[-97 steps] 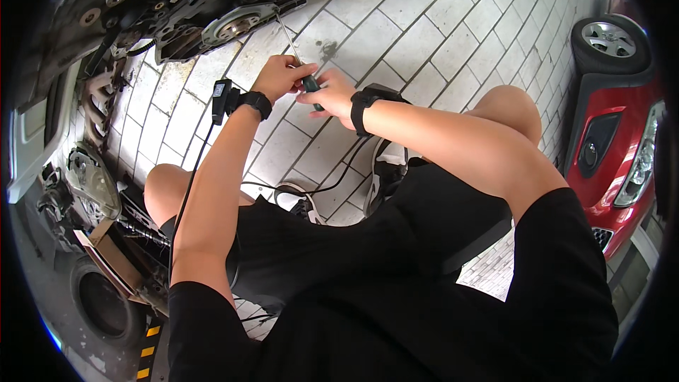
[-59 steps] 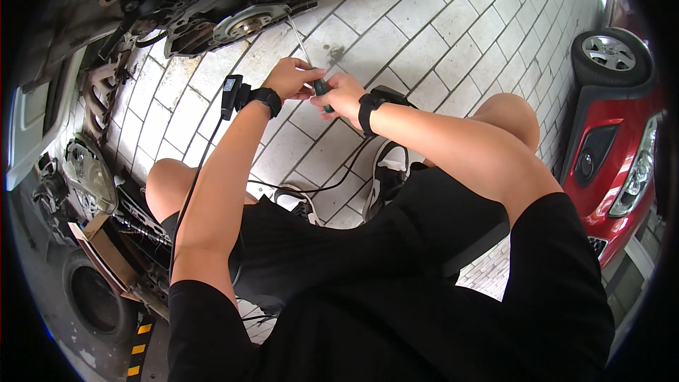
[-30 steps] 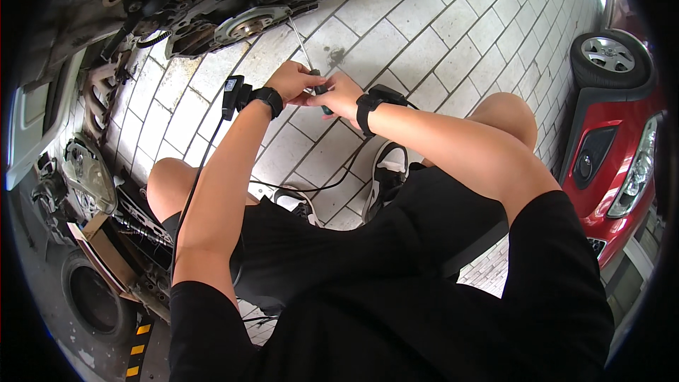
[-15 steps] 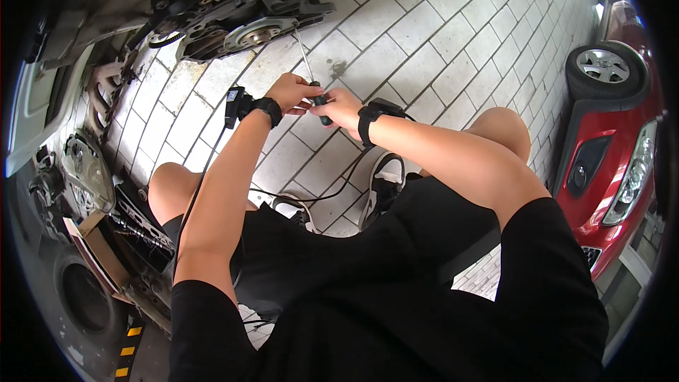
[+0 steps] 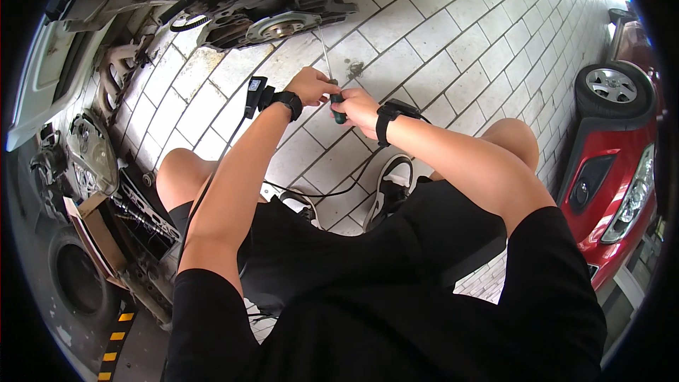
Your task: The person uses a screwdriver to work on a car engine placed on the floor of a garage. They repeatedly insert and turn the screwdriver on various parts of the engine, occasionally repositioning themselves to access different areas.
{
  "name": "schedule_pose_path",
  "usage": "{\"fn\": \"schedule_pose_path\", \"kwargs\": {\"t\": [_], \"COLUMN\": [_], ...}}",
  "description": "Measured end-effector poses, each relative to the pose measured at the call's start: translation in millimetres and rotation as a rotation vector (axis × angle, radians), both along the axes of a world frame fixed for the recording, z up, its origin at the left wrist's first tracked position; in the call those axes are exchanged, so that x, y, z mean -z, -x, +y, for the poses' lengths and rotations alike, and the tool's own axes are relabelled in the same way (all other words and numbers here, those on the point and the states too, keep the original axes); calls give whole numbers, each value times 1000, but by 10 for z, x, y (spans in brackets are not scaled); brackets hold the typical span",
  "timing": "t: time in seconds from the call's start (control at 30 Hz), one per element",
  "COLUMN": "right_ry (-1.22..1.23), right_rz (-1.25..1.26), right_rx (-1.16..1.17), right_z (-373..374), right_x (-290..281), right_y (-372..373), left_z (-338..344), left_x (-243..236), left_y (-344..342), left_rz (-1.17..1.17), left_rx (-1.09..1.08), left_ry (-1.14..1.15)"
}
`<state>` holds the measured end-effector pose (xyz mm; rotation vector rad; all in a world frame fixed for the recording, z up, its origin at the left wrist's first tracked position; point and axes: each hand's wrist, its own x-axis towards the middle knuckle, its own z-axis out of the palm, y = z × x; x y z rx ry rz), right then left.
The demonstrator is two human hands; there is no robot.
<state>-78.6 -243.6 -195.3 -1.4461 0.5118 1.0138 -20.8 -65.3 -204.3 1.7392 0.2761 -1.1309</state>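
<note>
A screwdriver with a dark handle and a long thin metal shaft is held between my hands. Its shaft runs up and slightly left, the tip at or near the lower edge of a greasy metal engine part; whether it touches cannot be told. My right hand is closed around the handle from the right. Thumb and fingers of my left hand pinch near the top of the handle, where it meets the shaft. Part of the handle is hidden by fingers.
A red car stands at the right. Along the left lie a curved rusty manifold, a metal cover, a cardboard box and a tyre. A black cable hangs between my wrists over the tiled floor.
The whole view has shifted, so the engine and floor appear farther right and slightly higher. Both hands remain at the screwdriver, its handle turned a little more upright.
</note>
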Motion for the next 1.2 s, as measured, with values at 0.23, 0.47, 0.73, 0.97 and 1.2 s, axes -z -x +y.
{"fn": "schedule_pose_path", "kwargs": {"t": [0.23,0.47,0.73,0.97,1.2], "right_ry": [20,70,14,-73,-91], "right_rz": [-39,-46,-40,-75,-125], "right_rx": [27,-23,150,10,-71], "right_z": [34,16,82,228,260], "right_x": [2,-55,-162,-335,-381], "right_y": [11,0,48,350,292], "left_z": [-44,-10,2,111,229], "left_x": [-67,-137,-24,-509,-676], "left_y": [-20,-36,-59,60,132], "left_rz": [-58,-27,-100,-140,-227], "left_rx": [41,-54,36,287,238], "left_ry": [-143,-12,-57,-124,-147]}}
